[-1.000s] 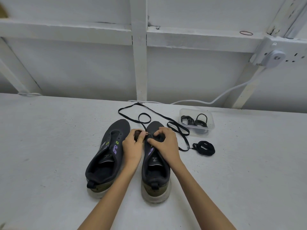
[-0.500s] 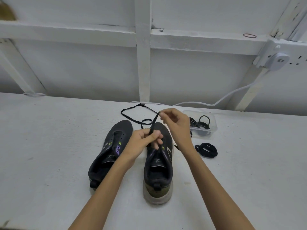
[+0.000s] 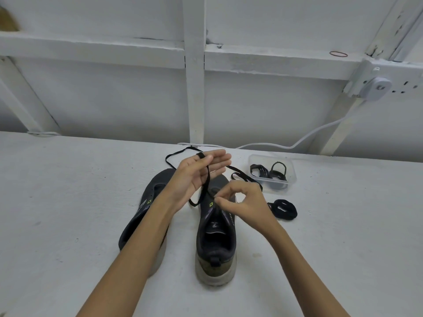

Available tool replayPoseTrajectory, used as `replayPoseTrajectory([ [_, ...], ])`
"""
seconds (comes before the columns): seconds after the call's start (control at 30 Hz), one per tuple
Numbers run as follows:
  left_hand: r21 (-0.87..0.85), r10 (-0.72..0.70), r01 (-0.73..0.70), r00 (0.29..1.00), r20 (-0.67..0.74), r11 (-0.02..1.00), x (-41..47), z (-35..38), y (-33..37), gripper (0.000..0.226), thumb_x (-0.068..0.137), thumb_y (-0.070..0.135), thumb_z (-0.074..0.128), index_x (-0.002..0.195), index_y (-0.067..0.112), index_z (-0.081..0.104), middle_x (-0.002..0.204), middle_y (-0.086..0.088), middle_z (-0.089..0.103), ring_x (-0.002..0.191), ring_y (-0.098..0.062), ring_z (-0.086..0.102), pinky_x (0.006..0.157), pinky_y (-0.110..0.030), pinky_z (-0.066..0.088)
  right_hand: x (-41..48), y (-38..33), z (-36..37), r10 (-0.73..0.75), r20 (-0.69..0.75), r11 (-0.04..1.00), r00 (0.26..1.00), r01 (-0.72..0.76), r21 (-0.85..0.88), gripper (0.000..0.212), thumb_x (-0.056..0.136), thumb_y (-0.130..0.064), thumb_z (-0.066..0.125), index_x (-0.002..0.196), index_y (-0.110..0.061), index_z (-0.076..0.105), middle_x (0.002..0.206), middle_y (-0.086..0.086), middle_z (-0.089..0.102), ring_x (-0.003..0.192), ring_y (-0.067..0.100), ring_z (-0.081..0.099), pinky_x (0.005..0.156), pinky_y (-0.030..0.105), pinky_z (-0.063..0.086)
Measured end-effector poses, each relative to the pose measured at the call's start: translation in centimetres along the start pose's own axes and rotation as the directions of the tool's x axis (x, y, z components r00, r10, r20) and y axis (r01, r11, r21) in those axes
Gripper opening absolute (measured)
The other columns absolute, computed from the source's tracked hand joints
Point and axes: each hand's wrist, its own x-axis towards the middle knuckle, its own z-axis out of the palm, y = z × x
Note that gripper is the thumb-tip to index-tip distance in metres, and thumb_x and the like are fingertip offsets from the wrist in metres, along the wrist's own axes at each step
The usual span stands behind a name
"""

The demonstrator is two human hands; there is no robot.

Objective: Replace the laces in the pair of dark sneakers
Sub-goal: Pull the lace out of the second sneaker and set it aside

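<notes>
Moved since half a second back: left hand (image 3: 194, 177) rose off right sneaker (image 3: 216, 239), grip wide, lace (image 3: 205, 181) draped over it; right hand (image 3: 242, 202) dropped, grip pinching lace at toe eyelets. I judged threading barely begun; left sneaker (image 3: 155, 181) lay unlaced on bench (image 3: 68, 202).

Both forearms (image 3: 137, 248) are bare along all their visible length; the left hand (image 3: 194, 177) and the right hand (image 3: 245, 202) are likewise bare; the fingers (image 3: 217, 156) are slender.

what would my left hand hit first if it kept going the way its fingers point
Probably nothing soon: the left hand points away and right, past the clear box, toward the white cable and wall. Depth is unclear.
</notes>
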Motion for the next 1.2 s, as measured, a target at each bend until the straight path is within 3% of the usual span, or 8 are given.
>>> replayPoseTrajectory([
  [0.13, 0.118, -0.087, 0.089, 0.996, -0.018, 0.989, -0.6, -0.4, -0.8, 0.035, 0.100, 0.016, 0.043, 0.124, -0.004, 0.058, 0.121, -0.017, 0.066, 0.115, -0.026, 0.063, 0.096, -0.031, 0.052, 1.2, -2.9, -1.9, -0.126, -0.008, 0.991, 0.992, 0.126, 0.033, 0.019, 0.080, 0.004, 0.071, 0.075, -0.014, 0.071, 0.069, -0.008, 0.067, 0.066, 0.007, 0.057, 0.067, 0.019, 0.046],
  [0.33, 0.079, -0.188, 0.184, 0.982, 0.035, 0.980, -1.3, 0.9, -0.7, 0.058, 0.104, 0.041, 0.026, 0.121, -0.002, 0.060, 0.119, -0.020, 0.066, 0.116, -0.032, 0.062, 0.099, -0.037, 0.050, 4.7, -4.2, -2.5, -0.119, -0.066, 0.993, 0.991, 0.119, 0.006, 0.005, 0.088, -0.009, 0.069, 0.084, -0.009, 0.071, 0.081, 0.002, 0.070, 0.079, 0.019, 0.060, 0.068, 0.025, 0.043],
  [0.5, 0.157, -0.205, 0.194, 0.977, 0.058, 0.968, -1.5, 1.3, -0.5, 0.055, 0.099, 0.041, 0.035, 0.116, -0.003, 0.063, 0.114, -0.021, 0.068, 0.111, -0.032, 0.065, 0.093, -0.034, 0.053, 6.6, -3.1, -1.9, 0.009, -0.022, 0.999, 1.000, -0.010, -0.033, 0.006, 0.087, -0.017, 0.071, 0.083, -0.013, 0.074, 0.081, -0.006, 0.070, 0.077, 0.017, 0.061, 0.068, 0.021, 0.045],
  [0.6, 0.157, -0.203, 0.196, 0.979, 0.028, 0.968, -1.4, 1.3, -0.4, 0.043, 0.102, 0.028, 0.039, 0.110, -0.005, 0.064, 0.108, -0.023, 0.070, 0.102, -0.034, 0.068, 0.087, -0.034, 0.056, 6.4, -2.0, -1.8, 0.205, 0.056, 0.966, 0.977, -0.211, 0.147, 0.016, 0.090, -0.020, 0.068, 0.087, -0.005, 0.072, 0.075, -0.002, 0.065, 0.072, 0.008, 0.059, 0.069, 0.017, 0.046],
  [0.73, 0.060, -0.182, 0.185, 0.982, -0.047, 0.981, -0.8, 1.4, 0.2, 0.041, 0.102, 0.025, 0.037, 0.102, -0.003, 0.068, 0.101, -0.021, 0.072, 0.091, -0.028, 0.071, 0.079, -0.030, 0.057, 4.5, 0.4, -0.6, 0.390, 0.187, 0.798, 0.902, -0.432, 0.420, 0.031, 0.102, -0.034, 0.045, 0.099, -0.013, 0.067, 0.081, 0.003, 0.068, 0.077, 0.015, 0.066, 0.080, 0.033, 0.054],
  [0.87, 0.049, -0.155, 0.160, 0.983, -0.098, 0.986, -0.1, 1.4, 1.1, 0.044, 0.101, 0.027, 0.036, 0.098, -0.002, 0.069, 0.097, -0.019, 0.073, 0.090, -0.028, 0.071, 0.080, -0.031, 0.058, 1.5, 1.7, 0.8, 0.258, 0.376, 0.748, 0.890, -0.430, 0.505, 0.041, 0.103, -0.026, 0.039, 0.127, 0.003, 0.055, 0.108, 0.018, 0.071, 0.108, 0.030, 0.066, 0.102, 0.036, 0.047],
  [1.07, 0.102, -0.125, 0.134, 0.988, -0.090, 0.986, 0.4, 1.4, 2.2, 0.052, 0.103, 0.031, 0.031, 0.099, -0.003, 0.069, 0.101, -0.022, 0.071, 0.096, -0.034, 0.069, 0.087, -0.037, 0.057, 0.9, 0.9, 0.5, 0.126, 0.386, 0.891, 0.914, -0.276, 0.361, 0.009, 0.092, -0.014, 0.062, 0.092, -0.007, 0.069, 0.086, 0.006, 0.066, 0.085, 0.015, 0.061, 0.084, 0.024, 0.047],
  [1.2, 0.100, -0.123, 0.130, 0.990, -0.070, 0.986, 0.0, 1.6, 2.6, 0.052, 0.102, 0.029, 0.030, 0.095, -0.002, 0.071, 0.098, -0.022, 0.072, 0.093, -0.032, 0.070, 0.084, -0.035, 0.058, 2.0, 1.0, 0.8, 0.149, 0.379, 0.884, 0.913, -0.295, 0.362, 0.027, 0.095, -0.014, 0.052, 0.096, 0.012, 0.059, 0.096, 0.012, 0.070, 0.093, 0.027, 0.064, 0.094, 0.041, 0.048],
])
